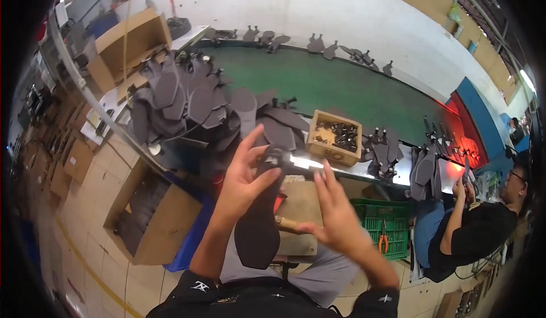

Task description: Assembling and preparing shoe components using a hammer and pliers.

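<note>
My left hand [244,177] is closed round the upper end of a dark grey sandal sole [257,235], which hangs upright in front of my lap. A small black fitting sits at its top, partly hidden by the fingers. Beside it is my right hand [336,215], its index and middle fingers stretched up toward the fitting. Under the right thumb lies a wooden handle [290,223], seemingly held against the palm; its other end is hidden. Behind the sole stands a tan work block [301,196]. A wooden box [335,154] of small black parts sits beyond my hands.
Similar soles are heaped [182,93] at the left of a green conveyor belt [341,90]. An open carton [165,218] stands on the floor at left. A green crate [392,227] with orange-handled pliers [383,241] is at right. Farther right sits a co-worker [478,233].
</note>
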The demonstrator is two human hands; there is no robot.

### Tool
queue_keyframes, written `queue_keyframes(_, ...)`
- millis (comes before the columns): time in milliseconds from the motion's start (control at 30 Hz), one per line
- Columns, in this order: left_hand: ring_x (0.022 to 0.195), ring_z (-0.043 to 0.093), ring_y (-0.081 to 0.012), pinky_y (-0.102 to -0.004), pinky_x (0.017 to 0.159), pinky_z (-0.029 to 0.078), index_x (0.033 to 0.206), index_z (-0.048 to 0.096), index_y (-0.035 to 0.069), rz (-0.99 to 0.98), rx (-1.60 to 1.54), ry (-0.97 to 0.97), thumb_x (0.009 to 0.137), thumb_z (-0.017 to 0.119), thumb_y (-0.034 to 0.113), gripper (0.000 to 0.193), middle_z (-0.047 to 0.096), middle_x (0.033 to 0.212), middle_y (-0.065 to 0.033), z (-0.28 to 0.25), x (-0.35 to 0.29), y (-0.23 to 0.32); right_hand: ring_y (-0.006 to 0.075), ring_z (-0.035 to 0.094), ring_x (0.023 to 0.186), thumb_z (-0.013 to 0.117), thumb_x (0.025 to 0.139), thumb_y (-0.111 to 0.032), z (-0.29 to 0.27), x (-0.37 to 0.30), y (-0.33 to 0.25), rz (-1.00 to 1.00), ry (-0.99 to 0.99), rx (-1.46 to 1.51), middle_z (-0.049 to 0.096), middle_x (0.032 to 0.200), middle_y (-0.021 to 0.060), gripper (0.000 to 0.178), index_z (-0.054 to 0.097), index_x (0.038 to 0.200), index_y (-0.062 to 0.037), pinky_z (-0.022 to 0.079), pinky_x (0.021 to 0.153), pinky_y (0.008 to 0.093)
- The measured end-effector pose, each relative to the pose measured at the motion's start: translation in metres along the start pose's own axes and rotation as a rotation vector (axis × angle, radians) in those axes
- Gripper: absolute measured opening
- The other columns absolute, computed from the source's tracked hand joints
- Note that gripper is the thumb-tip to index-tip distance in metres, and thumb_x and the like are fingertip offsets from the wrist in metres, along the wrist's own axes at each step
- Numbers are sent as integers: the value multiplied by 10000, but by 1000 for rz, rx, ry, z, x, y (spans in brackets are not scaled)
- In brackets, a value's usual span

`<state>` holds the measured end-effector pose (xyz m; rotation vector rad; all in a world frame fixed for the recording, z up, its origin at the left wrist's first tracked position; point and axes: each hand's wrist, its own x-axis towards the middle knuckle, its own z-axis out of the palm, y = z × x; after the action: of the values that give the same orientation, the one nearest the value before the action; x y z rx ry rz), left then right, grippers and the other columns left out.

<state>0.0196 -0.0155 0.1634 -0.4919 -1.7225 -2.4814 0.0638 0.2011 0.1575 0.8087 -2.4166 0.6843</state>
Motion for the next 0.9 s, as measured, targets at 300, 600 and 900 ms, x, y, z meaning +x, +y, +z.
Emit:
queue_keyframes(300, 1002, 578, -173, -324, 854, 502, 1252, 606, 82, 27, 437, 102, 942, 636, 144, 318, 598, 1096, -80, 2, -30, -69, 293, 661, 633, 686, 702, -84, 36, -197, 44, 570, -199, -204, 651, 731, 113, 465, 598, 1157, -57, 496, 558, 416)
queue_keyframes(600, 1075, 574, -346, -447, 915, 445, 1164, 629, 53, 528, 1089, 32, 837, 690, 116, 338, 633, 1129, -133, 26, 44, -117, 53, 485, 468, 684, 914, -171, 11, -282, -44, 1283, 310, 847, 535, 594, -46, 221, 699, 1080, -26, 378, 431, 260)
queue_keyframes(900, 980, 606, -326, -449, 830, 439, 883, 729, 55, 526, 2142, -563, 772, 662, 90, 134, 655, 970, -143, 62, 233, -244, 25, 384, 441, 623, 984, -260, 44, -295, -22, 1139, 467, 724, 448, 564, -73, 255, 704, 1064, -32, 290, 413, 221)
